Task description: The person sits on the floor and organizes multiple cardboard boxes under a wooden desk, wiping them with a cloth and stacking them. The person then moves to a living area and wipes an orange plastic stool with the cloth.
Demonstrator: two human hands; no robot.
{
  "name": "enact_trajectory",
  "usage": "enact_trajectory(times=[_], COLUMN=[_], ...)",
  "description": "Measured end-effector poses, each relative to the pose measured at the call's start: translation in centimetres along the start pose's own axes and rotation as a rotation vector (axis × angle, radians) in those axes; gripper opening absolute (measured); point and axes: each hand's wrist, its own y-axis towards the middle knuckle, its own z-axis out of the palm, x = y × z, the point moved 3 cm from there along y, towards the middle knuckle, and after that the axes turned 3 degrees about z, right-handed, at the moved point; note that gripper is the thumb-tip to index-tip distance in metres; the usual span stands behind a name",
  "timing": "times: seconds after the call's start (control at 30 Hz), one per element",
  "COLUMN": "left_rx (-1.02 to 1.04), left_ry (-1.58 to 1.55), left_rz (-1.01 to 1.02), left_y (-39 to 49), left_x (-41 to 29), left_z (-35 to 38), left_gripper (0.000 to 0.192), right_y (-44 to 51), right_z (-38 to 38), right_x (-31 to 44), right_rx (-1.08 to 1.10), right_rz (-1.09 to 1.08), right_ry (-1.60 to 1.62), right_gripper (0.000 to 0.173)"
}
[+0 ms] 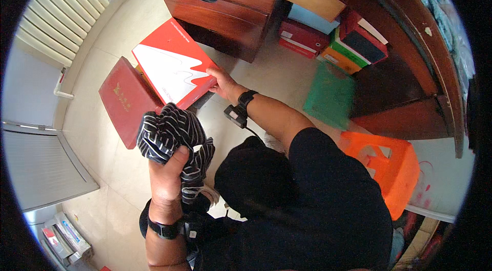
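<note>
My left hand (171, 171) grips a bunched black-and-white striped cloth (169, 130), its loose end hanging down past my wrist. The fingers are hidden behind the fabric; only the thumb shows. With my right hand (223, 83) I hold the near right corner of a red-and-white cardboard box (169, 65), thumb on top. The box bears writing and lies tilted above a dark red flat box (128, 102) with gold lettering. A sliver of something yellow shows between the two boxes. The cloth covers the near end of the dark red box.
A wooden drawer cabinet (215, 9) stands ahead on the tiled floor. Several books and boxes (303, 38) are stacked under the desk, near a green mat-like object (332, 94). An orange plastic stool (399, 171) is at right. A radiator (57, 13) lines the left wall.
</note>
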Motion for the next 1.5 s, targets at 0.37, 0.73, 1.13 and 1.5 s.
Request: enact_trajectory(times=[0.37, 0.73, 1.13, 1.5], left_rx=[-0.019, -0.268, -0.122, -0.03], left_ry=[-0.122, 0.089, -0.073, -0.066], left_rz=[0.141, -0.155, 0.048, 0.0], left_y=[7.8, 16.1, 27.4, 27.8], left_x=[-4.1, -4.6, -4.6, -4.7], left_z=[-7.9, -18.0, -18.4, -17.9], left_gripper=[0.067, 0.047, 0.082, 0.082], right_y=[-10.0, -13.7, -1.6, 7.4], right_z=[-5.6, -6.7, 0.9, -3.5], right_x=[1.7, 0.4, 18.5, 32.6], right_rx=[-0.254, -0.48, -0.536, -0.809], right_rz=[0.118, -0.243, -0.729, -1.219], right_ry=[0.055, 0.348, 0.352, -0.927], right_gripper=[0.055, 0.056, 0.062, 0.053])
